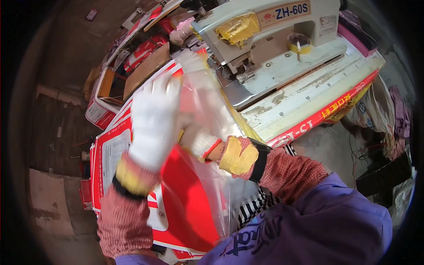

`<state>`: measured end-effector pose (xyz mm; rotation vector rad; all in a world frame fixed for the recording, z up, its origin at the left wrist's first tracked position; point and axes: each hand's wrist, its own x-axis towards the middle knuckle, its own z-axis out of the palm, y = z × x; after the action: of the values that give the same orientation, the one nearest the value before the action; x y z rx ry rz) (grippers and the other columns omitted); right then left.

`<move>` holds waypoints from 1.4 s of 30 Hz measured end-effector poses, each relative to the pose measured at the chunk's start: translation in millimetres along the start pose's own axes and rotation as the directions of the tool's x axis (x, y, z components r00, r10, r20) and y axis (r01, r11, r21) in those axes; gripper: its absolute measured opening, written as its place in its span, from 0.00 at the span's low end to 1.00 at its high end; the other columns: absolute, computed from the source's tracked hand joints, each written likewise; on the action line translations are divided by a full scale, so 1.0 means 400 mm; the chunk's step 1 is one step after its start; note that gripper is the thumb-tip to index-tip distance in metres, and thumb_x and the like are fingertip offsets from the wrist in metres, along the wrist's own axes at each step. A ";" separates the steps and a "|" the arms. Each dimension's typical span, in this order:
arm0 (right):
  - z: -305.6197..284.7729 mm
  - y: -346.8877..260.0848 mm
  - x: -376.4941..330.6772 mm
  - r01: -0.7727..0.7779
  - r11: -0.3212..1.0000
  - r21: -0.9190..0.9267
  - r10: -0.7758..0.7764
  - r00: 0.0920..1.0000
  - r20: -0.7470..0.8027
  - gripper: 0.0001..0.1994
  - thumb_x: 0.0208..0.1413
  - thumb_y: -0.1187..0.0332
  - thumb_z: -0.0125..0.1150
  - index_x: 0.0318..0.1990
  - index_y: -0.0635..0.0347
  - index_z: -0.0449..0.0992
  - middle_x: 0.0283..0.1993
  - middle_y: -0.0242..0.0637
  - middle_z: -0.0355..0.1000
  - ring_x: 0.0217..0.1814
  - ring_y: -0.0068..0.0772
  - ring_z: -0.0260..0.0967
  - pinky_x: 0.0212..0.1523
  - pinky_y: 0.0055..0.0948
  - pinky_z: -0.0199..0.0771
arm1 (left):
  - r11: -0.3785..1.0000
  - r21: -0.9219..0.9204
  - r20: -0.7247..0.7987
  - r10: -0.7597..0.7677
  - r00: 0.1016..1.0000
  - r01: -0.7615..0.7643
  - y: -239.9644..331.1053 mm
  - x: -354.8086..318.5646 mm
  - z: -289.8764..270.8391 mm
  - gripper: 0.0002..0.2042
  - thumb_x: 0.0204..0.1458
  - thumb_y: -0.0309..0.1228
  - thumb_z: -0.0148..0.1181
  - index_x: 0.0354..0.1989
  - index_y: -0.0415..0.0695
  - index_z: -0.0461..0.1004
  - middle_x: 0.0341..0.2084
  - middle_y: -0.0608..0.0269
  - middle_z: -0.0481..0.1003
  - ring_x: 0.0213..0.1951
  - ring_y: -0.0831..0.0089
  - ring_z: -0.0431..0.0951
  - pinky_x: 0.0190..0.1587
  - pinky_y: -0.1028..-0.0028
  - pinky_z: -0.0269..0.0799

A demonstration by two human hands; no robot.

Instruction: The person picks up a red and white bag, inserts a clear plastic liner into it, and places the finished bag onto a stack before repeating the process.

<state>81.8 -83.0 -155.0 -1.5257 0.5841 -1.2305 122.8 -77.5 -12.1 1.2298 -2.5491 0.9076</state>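
My left hand [154, 117], in a white glove, is blurred by motion above the left part of a stack of red and white printed bags [190, 207]. Whether its fingers are bent or straight does not show. My right hand [198, 141], gloved in white with a red cuff edge, reaches in from the right over a clear plastic sheet or bag [212, 106]. Its fingers are mostly hidden behind my left hand. The clear plastic lies over the printed bags, its folds catching light. Yellow wrappings and black bands circle both my wrists.
A pale sewing machine [282, 44] stands beyond the bags at the right, a tape roll [299, 43] on its bed. A red-edged worktable [309, 106] runs along the right. A wooden board [147, 70] and more red bags [143, 53] lie at the far left.
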 end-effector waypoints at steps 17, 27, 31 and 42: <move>-0.006 -0.046 -0.040 -0.043 0.927 -0.371 0.250 0.810 0.530 0.21 0.49 0.61 0.48 0.53 0.49 0.66 0.32 0.49 0.72 0.35 0.47 0.70 0.36 0.38 0.69 | 0.779 0.627 0.180 -0.153 0.972 0.006 -0.142 0.024 0.242 0.04 0.44 0.30 0.51 0.29 0.49 0.72 0.19 0.66 0.72 0.20 0.67 0.76 0.18 0.66 0.70; 0.081 0.040 -0.440 -0.676 0.069 -0.734 0.396 0.694 -0.602 0.09 0.48 0.60 0.51 0.30 0.53 0.74 0.24 0.39 0.72 0.26 0.39 0.71 0.28 0.37 0.70 | 0.757 0.645 0.293 -0.375 0.880 0.108 -0.239 0.399 -0.124 0.15 0.53 0.35 0.39 0.33 0.42 0.74 0.35 0.50 0.74 0.39 0.53 0.74 0.41 0.61 0.69; -0.037 0.116 -0.508 -0.842 0.265 -0.469 0.680 0.508 -0.529 0.07 0.46 0.61 0.55 0.26 0.52 0.75 0.23 0.36 0.71 0.26 0.33 0.70 0.28 0.32 0.70 | 0.778 0.628 0.354 -0.324 0.877 0.035 -0.226 0.350 -0.165 0.17 0.54 0.37 0.38 0.34 0.42 0.74 0.36 0.50 0.74 0.40 0.53 0.73 0.42 0.61 0.67; -0.374 -0.127 -0.333 -0.228 0.958 -0.175 0.174 0.945 -0.278 0.21 0.45 0.69 0.59 0.49 0.62 0.67 0.31 0.39 0.73 0.33 0.40 0.70 0.40 0.34 0.69 | 0.795 0.597 0.374 -0.399 0.837 0.112 -0.178 0.333 -0.113 0.16 0.55 0.38 0.38 0.36 0.43 0.74 0.36 0.53 0.74 0.41 0.55 0.73 0.43 0.64 0.67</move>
<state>-112.4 -15.1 -172.3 -1.4381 1.0445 -1.2482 85.7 -171.8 108.7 2.1781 -2.3976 1.4964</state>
